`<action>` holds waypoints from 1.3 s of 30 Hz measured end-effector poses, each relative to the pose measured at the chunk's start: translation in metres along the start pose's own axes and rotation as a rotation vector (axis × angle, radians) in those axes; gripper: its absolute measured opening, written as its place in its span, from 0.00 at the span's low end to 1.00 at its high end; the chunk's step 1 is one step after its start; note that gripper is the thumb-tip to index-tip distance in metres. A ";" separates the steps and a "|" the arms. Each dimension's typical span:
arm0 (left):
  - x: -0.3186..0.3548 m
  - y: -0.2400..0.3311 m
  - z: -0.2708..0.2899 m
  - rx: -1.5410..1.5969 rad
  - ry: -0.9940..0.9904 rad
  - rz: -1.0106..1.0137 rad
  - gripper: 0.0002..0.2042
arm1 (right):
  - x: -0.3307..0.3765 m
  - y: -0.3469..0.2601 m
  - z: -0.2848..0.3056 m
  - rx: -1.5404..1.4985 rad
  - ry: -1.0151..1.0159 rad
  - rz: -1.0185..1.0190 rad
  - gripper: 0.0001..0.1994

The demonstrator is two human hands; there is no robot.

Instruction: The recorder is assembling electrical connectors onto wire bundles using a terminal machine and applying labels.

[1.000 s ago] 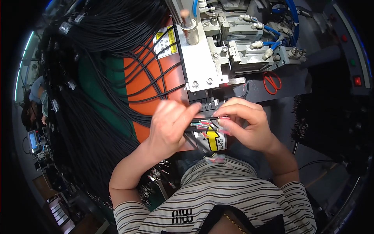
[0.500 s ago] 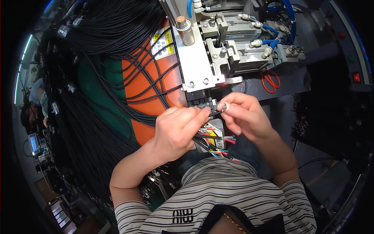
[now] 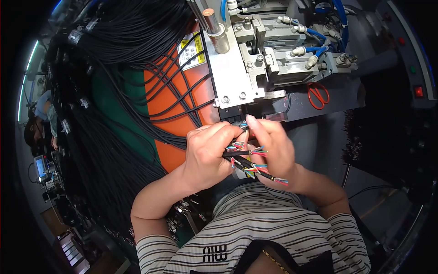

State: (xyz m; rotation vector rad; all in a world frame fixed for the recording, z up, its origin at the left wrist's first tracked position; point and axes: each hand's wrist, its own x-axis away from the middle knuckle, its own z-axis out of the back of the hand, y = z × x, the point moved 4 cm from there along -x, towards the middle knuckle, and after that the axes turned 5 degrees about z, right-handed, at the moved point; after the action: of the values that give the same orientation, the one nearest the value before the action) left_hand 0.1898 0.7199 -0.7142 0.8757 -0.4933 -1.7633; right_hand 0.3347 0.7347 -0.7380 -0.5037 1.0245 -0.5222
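Closed around a bunch of black cables [image 3: 241, 154], my left hand [image 3: 207, 150] is just below the front of the machine. Their stripped ends fan out to the right, showing red, blue, white, green and yellow wires [image 3: 259, 168]. My right hand [image 3: 277, 148] meets the left fingertips, its thumb and fingers closed on the fine wire ends [image 3: 244, 125] of one cable. The fingers partly hide these wires. Right behind the fingertips is a dark fixture [image 3: 230, 113] under the machine's metal plate [image 3: 232, 82].
Pneumatic cylinders [image 3: 292, 68] with blue hoses stand at the back right. Red-handled scissors [image 3: 318, 96] lie on the grey surface beside them. Thick bundles of black cable [image 3: 132, 36] cover the left, crossing an orange panel [image 3: 171, 118]. Another person [image 3: 45, 114] is at far left.
My right hand has moved left and turned, from a cable end by the fixture to the wires at my left fingertips. The held cables have lifted off the fixture and shifted slightly.
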 end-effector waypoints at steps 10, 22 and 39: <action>0.005 -0.008 0.001 -0.064 0.039 -0.035 0.08 | -0.004 0.048 0.000 -1.064 -0.120 -0.868 0.08; 0.001 -0.008 -0.012 -0.340 -0.057 -0.055 0.26 | -0.018 0.052 0.012 0.133 -0.334 -0.161 0.02; -0.007 -0.023 -0.020 -0.203 -0.135 -0.015 0.29 | -0.008 0.075 0.009 -0.012 -0.254 -0.230 0.02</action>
State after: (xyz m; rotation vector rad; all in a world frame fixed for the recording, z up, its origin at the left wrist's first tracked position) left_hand 0.1919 0.7359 -0.7412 0.6221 -0.3870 -1.8579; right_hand 0.3520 0.7987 -0.7746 -0.6848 0.7317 -0.6381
